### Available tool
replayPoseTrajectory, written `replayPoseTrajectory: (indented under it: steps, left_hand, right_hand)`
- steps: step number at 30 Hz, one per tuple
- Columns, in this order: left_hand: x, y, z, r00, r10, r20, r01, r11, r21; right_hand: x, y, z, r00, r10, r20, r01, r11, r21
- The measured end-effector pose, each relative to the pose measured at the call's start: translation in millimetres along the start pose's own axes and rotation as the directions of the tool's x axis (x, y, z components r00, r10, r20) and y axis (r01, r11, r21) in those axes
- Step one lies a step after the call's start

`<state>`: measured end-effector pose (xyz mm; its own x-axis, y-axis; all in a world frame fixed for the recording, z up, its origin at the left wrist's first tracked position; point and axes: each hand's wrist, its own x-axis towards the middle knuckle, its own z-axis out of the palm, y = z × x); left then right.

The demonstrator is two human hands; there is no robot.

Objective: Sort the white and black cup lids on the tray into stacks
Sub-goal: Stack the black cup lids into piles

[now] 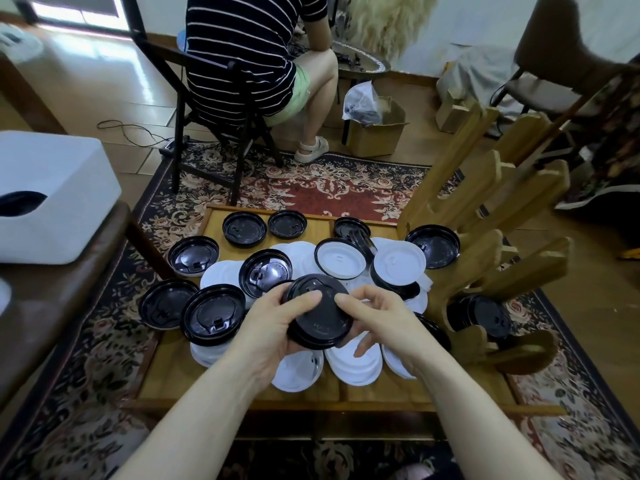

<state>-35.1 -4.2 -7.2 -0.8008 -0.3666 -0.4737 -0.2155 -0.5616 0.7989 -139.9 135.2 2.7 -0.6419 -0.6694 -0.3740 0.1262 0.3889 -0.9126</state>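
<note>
Both hands hold one round black plastic cup lid [320,311] dome-up, lifted above the centre of the shallow wooden tray [322,225]. Left hand [273,327] grips its near-left rim, thumb on top; right hand [375,318] meets it from the right, thumb on the top face, other fingers loosely curled below. Whether this is a single lid or a few nested, cannot tell.

Two-handed hold likely serves to square the lid before setting it down or nesting it.

Tray contents remain mixed: glossy black lids mostly underside-up along the left and far edges, flat white plastic lids [341,259] overlapping in the middle and near side. One white lid sits inside a black one. No tidy stack visible; sorting judged early.

Slotted wooden rack [491,244] at the tray's right; a black lid [481,313] lies among its slots.
</note>
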Motion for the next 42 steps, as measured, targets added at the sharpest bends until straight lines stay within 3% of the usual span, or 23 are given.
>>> replayPoseTrajectory:
  steps: [2, 4, 7, 9, 11, 14, 16, 17, 19, 28, 34, 37, 42]
  left_hand:
    - [1.4, -1.0, -1.0, 1.000, 0.007, -0.022, -0.007, 1.000, -0.024]
    - [2.3, -0.2, -1.1, 0.999, 0.011, -0.034, -0.013, 0.998, -0.055]
    - [2.6, 2.0, 0.7, 1.000, 0.007, -0.030, -0.010, 0.996, -0.092]
    - [2.6, 4.1, 2.6, 1.000, -0.004, -0.030, 0.000, 0.993, -0.115]
    - [2.9, 6.4, 3.4, 0.999, -0.016, -0.041, 0.010, 0.990, -0.138]
    - [4.8, 11.1, -0.1, 0.998, -0.020, -0.063, 0.010, 0.987, -0.162]
    - [6.7, 14.9, -4.5, 0.997, -0.009, -0.076, -0.004, 0.985, -0.174]
    - [6.9, 16.8, -6.9, 0.997, -0.002, -0.081, -0.012, 0.984, -0.178]
    - [8.1, 19.5, -11.0, 0.995, 0.012, -0.094, -0.029, 0.984, -0.178]
    - [8.0, 28.2, -17.8, 0.985, 0.066, -0.160, -0.098, 0.975, -0.200]
    - [7.2, 26.2, -17.0, 0.982, 0.055, -0.182, -0.096, 0.970, -0.224]
    - [6.7, 28.1, -18.1, 0.981, 0.025, -0.193, -0.077, 0.962, -0.262]
    - [6.0, 32.1, -24.5, 0.981, -0.003, -0.193, -0.056, 0.952, -0.299]
  right_hand:
    - [0.3, -0.8, -1.9, 0.997, -0.046, -0.070, 0.042, 0.998, -0.048]
    - [5.5, 0.2, -10.7, 0.958, -0.155, -0.241, 0.120, 0.981, -0.152]
    - [19.0, 4.5, -42.6, 0.789, -0.398, -0.467, 0.122, 0.848, -0.517]
    - [27.6, 7.6, -66.0, 0.704, -0.528, -0.475, 0.055, 0.707, -0.705]
    - [35.6, 7.5, -82.9, 0.737, -0.539, -0.408, -0.017, 0.588, -0.809]
    - [41.6, 5.8, -92.0, 0.906, -0.346, -0.245, -0.112, 0.363, -0.925]
    - [43.2, 11.4, -94.3, 0.936, -0.298, -0.190, -0.136, 0.194, -0.972]
    - [42.6, 16.2, -94.9, 0.928, -0.328, -0.177, -0.131, 0.158, -0.979]
    - [41.1, 25.4, -94.5, 0.885, -0.433, -0.173, -0.120, 0.148, -0.982]
    - [17.9, 21.8, -87.2, 0.695, -0.680, -0.232, 0.006, 0.328, -0.945]
    - [9.6, 24.8, -81.8, 0.673, -0.682, -0.287, 0.055, 0.433, -0.900]
    - [13.9, 23.0, -75.5, 0.670, -0.695, -0.263, 0.090, 0.427, -0.900]
    - [18.9, 15.0, -62.2, 0.622, -0.769, -0.149, 0.183, 0.328, -0.927]
